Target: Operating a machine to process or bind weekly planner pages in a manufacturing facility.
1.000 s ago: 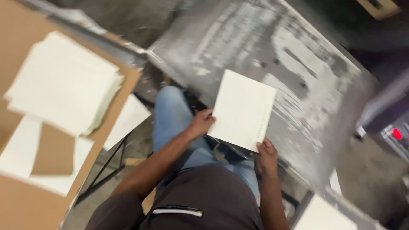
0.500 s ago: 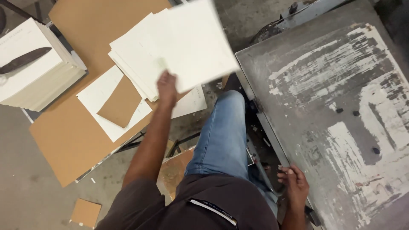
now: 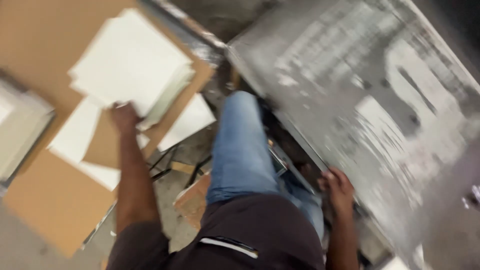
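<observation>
Sheet down on the pile

The left hand (image 3: 122, 116) no longer holds the white sheet in the air; it now rests at the edge of the white stack (image 3: 132, 62), the sheet laid there.

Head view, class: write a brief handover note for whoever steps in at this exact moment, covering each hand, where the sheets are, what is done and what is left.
Left hand: at the edge of the stack of white sheets on the brown cardboard; the blur hides the grip.
Right hand: resting on the near edge of the grey metal table, holding nothing.
Done: many sheets stacked.
Left: squaring the stack; loose white sheets lie beneath and beside it.
</observation>
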